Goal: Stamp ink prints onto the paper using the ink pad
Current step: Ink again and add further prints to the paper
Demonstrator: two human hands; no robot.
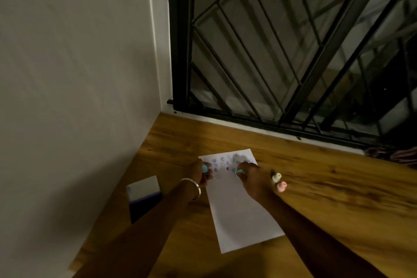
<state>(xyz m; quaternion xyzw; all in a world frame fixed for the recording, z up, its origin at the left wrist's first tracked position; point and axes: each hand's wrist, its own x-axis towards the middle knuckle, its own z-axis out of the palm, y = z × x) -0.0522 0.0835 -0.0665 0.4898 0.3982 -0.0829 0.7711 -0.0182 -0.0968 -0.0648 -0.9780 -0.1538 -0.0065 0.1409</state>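
- Paper lies flat on the wooden surface, long axis running away from me and tilted a little. Its far end carries a cluster of bluish-purple prints; the near two-thirds is blank.
- My left hand sits at the paper's far-left corner, fingers curled round a small light-blue stamp. Whether its face touches the sheet I cannot tell; the frame is dim and blurred.
- My right hand is over the far end of the paper, just below the printed patch, pinching a teal stamp between fingers and thumb. It appears pointed down at the sheet.
- Two more stamps lie on the surface just right of my right hand: a pale cream one and a pink one, touching or nearly so.
- Ink pad: open case, white lid raised, dark tray below, on the surface to my left, near the wall and apart from the paper.
- Step in hand, as I judge it: printing phase, with the right stamp at or near contact on the sheet.
- Next move calls for: firm straight-down pressure, clean vertical lift to avoid smearing, then placement on a bare spot nearer me. Re-inking means carrying a stamp across to the pad on the left.
- Risk noted: the sheet is not weighted; a sideways drag could shift it.
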